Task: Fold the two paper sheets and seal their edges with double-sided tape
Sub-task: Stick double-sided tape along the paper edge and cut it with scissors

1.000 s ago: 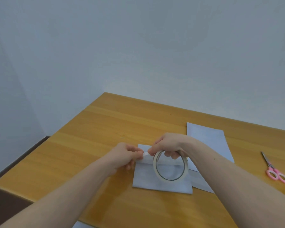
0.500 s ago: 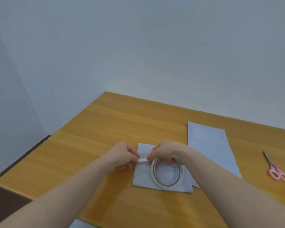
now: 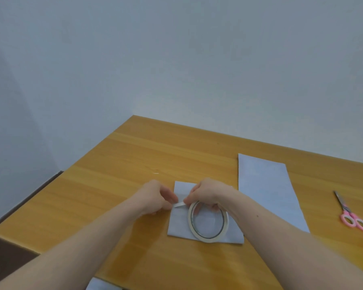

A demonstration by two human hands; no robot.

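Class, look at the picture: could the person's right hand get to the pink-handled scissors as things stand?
Probably not straight away. The right hand grips the tape roll over the folded sheet. The scissors lie on bare table on that side, nothing between.

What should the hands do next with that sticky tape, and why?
Probably pull the strip a little longer. The left hand pinches its free end, the right hand holds the tape roll over the folded paper, and the strip looks too short to seal an edge.
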